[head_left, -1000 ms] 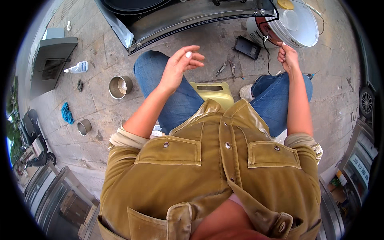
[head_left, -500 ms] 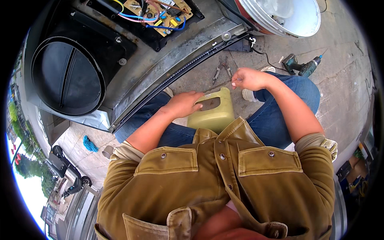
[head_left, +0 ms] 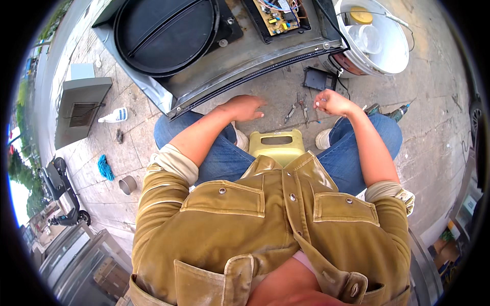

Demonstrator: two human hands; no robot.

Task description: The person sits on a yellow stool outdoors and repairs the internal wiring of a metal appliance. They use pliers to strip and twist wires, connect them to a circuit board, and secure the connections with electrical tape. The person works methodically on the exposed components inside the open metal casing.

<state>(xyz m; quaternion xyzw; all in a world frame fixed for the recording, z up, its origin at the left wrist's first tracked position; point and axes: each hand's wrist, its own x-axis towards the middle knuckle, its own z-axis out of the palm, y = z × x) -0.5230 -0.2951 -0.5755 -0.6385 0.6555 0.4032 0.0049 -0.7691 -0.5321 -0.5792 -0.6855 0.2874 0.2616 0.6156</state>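
Note:
My left hand [head_left: 246, 107] is open, fingers stretched out above the paving just in front of a metal housing's edge. Nothing shows in it. My right hand [head_left: 332, 103] is closed, its thumb and fingertips pinched together; whatever they hold, if anything, is too small to make out. Pliers [head_left: 305, 111] with spread handles lie on the ground between my hands, nearer the right. Between my knees stands a pale yellow plastic body [head_left: 275, 151] with a handle slot. The metal housing [head_left: 240, 66] carries a round black duct [head_left: 166, 35] and an exposed circuit board [head_left: 278, 19] with wires.
A black box [head_left: 320, 79] and a white bucket [head_left: 390, 56] stand beyond my right hand. A cordless drill [head_left: 399, 112] lies by my right knee. On the left are a white bottle [head_left: 116, 115], a blue cloth [head_left: 105, 168], a metal cup [head_left: 127, 185] and a grey panel [head_left: 81, 112].
My left hand has left the yellow plastic body and moved forward over the ground. The right hand stays pinched near the pliers. The whole view has shifted, showing more of the left side.

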